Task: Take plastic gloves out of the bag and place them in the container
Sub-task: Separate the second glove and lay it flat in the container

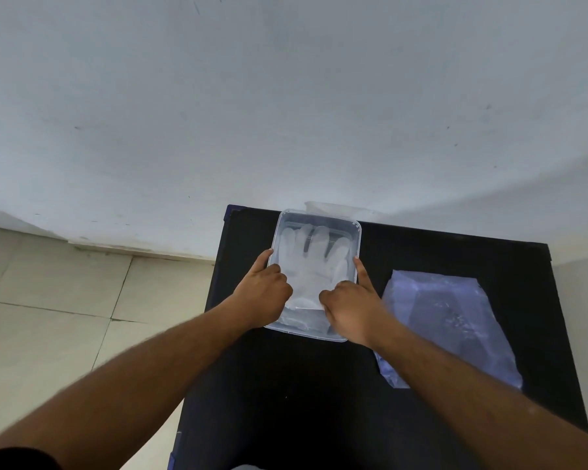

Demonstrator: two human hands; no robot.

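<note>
A clear rectangular plastic container (319, 218) sits on the black table (319, 401). Translucent plastic gloves (314, 262) lie flat inside it, fingers pointing away from me. My left hand (263, 293) rests on the container's left rim, index finger stretched along the edge, other fingers curled over the gloves. My right hand (352, 307) sits at the right rim the same way, index finger along the edge, fingers pressing on the gloves' cuff end. The crumpled clear plastic bag (452, 320) lies flat on the table to the right, partly under my right forearm.
A clear plastic piece (340, 209), perhaps a lid, pokes out behind the container at the table's far edge. A white wall stands right behind the table. Tiled floor (65, 300) lies to the left.
</note>
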